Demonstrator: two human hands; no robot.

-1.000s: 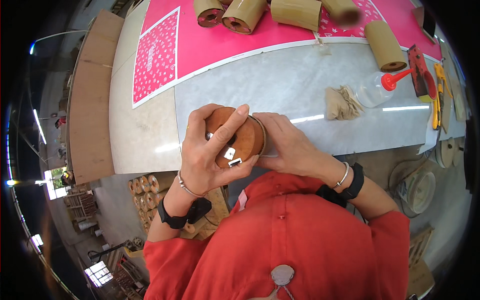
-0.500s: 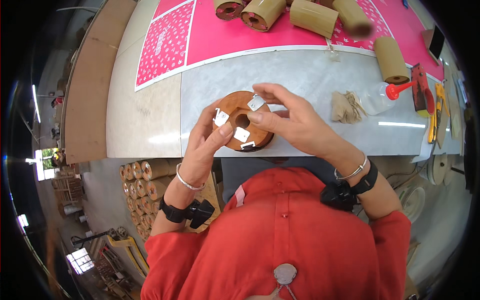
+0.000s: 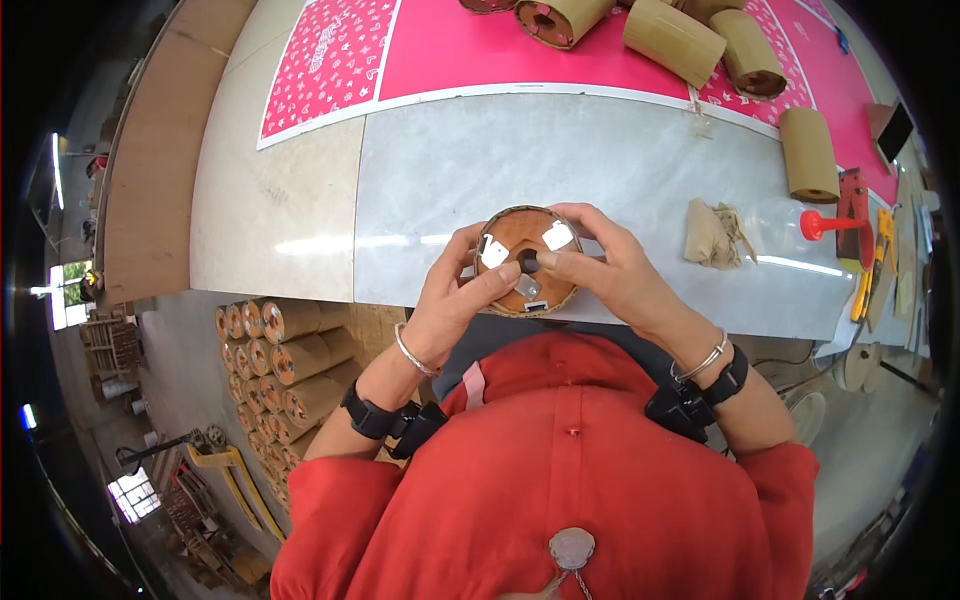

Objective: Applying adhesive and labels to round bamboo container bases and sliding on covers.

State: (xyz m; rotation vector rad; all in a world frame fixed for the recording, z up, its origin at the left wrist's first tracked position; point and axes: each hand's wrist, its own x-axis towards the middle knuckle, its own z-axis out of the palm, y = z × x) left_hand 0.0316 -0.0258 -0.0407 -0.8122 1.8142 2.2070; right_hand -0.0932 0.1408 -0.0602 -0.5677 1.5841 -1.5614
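Both hands hold a brown cardboard cylinder (image 3: 571,296) end-up at the front edge of the table. A round reddish-brown wooden disc (image 3: 513,232) with a dark centre hole sits inside its rim. Several small silvery metal clips (image 3: 494,251) lie around the disc's face. My left hand (image 3: 452,290) is closed round the left side, its thumb on the disc beside a lower clip (image 3: 527,289). My right hand (image 3: 622,275) grips the right side, its thumb tip at the hole's edge. The cylinder's lower part is hidden.
More brown cylinders (image 3: 672,40) lie on a pink patterned sheet (image 3: 450,55) at the back. To the right are a crumpled cloth (image 3: 712,235), a clear bottle with a red spout (image 3: 815,224) and a yellow cutter (image 3: 884,225). Stacked cylinders (image 3: 300,360) stand below left.
The cylinder and both hands now appear farther right in the view. My right fingers, raised before, now wrap its side. The brown rim shows round the disc, and the background has shifted too.
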